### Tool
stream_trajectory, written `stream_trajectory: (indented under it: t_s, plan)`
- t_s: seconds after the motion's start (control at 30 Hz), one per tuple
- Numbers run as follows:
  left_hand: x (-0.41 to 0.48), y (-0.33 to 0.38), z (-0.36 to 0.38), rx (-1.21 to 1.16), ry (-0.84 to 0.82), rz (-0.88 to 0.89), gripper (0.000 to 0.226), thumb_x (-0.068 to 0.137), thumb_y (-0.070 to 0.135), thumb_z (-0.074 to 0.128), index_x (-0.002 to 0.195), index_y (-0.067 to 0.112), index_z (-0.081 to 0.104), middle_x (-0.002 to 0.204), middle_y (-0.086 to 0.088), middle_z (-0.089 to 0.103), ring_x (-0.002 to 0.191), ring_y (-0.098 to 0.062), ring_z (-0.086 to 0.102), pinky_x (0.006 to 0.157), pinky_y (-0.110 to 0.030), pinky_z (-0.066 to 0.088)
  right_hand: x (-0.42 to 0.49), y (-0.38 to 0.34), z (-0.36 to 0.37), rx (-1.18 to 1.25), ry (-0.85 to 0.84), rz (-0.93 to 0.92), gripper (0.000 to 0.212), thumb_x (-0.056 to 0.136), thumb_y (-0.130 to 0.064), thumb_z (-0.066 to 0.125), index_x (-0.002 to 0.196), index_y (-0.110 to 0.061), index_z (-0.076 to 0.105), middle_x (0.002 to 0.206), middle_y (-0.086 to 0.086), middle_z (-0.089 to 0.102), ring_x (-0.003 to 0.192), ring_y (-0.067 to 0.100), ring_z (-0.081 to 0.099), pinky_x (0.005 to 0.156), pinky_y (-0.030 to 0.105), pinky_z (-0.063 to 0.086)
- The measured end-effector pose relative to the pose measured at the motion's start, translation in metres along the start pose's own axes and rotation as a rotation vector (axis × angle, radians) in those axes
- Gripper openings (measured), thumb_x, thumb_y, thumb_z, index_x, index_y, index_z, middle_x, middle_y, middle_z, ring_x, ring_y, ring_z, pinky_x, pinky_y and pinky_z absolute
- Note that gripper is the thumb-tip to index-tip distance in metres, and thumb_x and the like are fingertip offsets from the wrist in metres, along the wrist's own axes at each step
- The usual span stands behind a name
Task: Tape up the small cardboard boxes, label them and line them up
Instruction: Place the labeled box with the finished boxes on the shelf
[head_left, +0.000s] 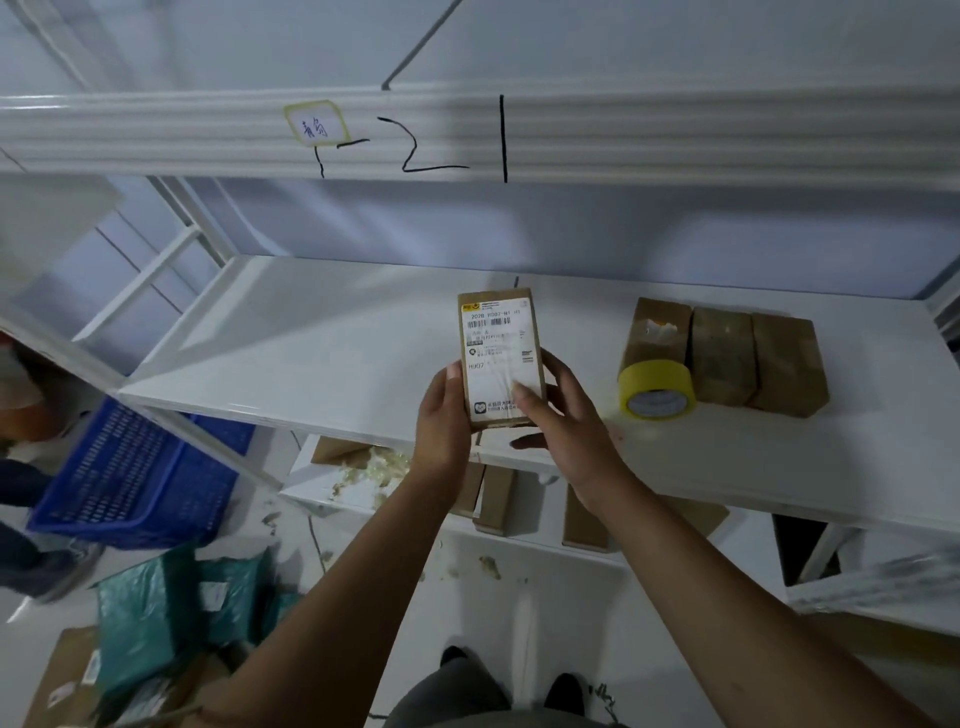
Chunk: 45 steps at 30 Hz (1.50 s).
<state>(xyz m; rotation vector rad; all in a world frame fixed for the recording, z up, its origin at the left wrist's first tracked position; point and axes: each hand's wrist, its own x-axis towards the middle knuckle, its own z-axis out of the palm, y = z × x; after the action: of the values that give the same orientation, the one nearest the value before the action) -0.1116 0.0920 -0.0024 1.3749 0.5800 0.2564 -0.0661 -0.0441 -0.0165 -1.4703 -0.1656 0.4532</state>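
I hold a small cardboard box (496, 343) above the front of the white shelf (311, 343), its white shipping label facing me. My left hand (444, 415) grips its lower left edge, thumb on the face. My right hand (566, 415) holds its lower right side, with the thumb pressing on the label. To the right, three taped brown boxes (727, 358) stand side by side on the shelf. A roll of yellow tape (655, 389) leans against the leftmost of them.
An upper shelf beam (675, 135) with marker writing and a sticker crosses above. More cardboard boxes (496, 499) stand on the lower shelf. A blue crate (135, 478), green mailer bags (156, 623) and scraps lie on the floor at left. Another person's leg is at far left.
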Motion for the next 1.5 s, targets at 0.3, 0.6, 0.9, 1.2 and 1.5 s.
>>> stream_trajectory:
  t_s: [0.3,0.6,0.9,1.2,1.5]
  plan:
    - [0.003,0.013,-0.064,-0.033,0.070,0.113,0.033,0.112,0.030,0.045,0.137,0.024,0.064,0.124,0.002,0.074,0.113,-0.025,0.070,0.081,-0.033,0.063,0.008,-0.003,0.058,-0.048,-0.098,0.016,0.062,0.100,-0.034,0.067,0.154,-0.044,0.036,0.143,-0.003,0.057,0.117,0.020,0.066,0.080,0.037,0.066]
    - [0.022,0.023,-0.163,-0.014,0.120,0.085,0.034,0.111,0.034,0.047,0.137,0.023,0.066,0.124,0.000,0.075,0.115,-0.026,0.071,0.082,-0.036,0.064,0.018,0.000,0.153,-0.083,-0.140,0.048,0.062,0.099,-0.036,0.070,0.152,-0.043,0.040,0.136,-0.006,0.063,0.109,0.014,0.072,0.081,0.037,0.066]
    - [0.040,0.029,-0.250,-0.032,0.125,0.050,0.027,0.109,0.033,0.051,0.126,0.025,0.070,0.114,-0.003,0.078,0.106,-0.023,0.075,0.090,-0.048,0.064,0.023,0.012,0.226,-0.141,-0.129,0.047,0.068,0.096,-0.030,0.075,0.154,-0.038,0.042,0.137,-0.006,0.062,0.106,0.003,0.071,0.079,0.029,0.063]
    - [0.049,0.033,-0.300,-0.037,0.149,0.014,0.033,0.109,0.036,0.052,0.133,0.020,0.068,0.113,-0.004,0.078,0.100,-0.022,0.077,0.077,-0.041,0.066,0.037,0.022,0.273,-0.169,-0.190,0.054,0.053,0.097,-0.031,0.073,0.145,-0.041,0.053,0.134,-0.006,0.065,0.112,0.015,0.072,0.084,0.040,0.065]
    - [0.073,0.050,-0.323,-0.077,0.268,-0.040,0.032,0.108,0.038,0.054,0.130,0.019,0.067,0.108,-0.009,0.078,0.092,-0.027,0.079,0.082,-0.054,0.064,0.084,0.016,0.304,-0.213,-0.323,0.076,0.055,0.086,-0.045,0.076,0.138,-0.047,0.057,0.131,-0.010,0.068,0.121,0.019,0.068,0.093,0.047,0.062]
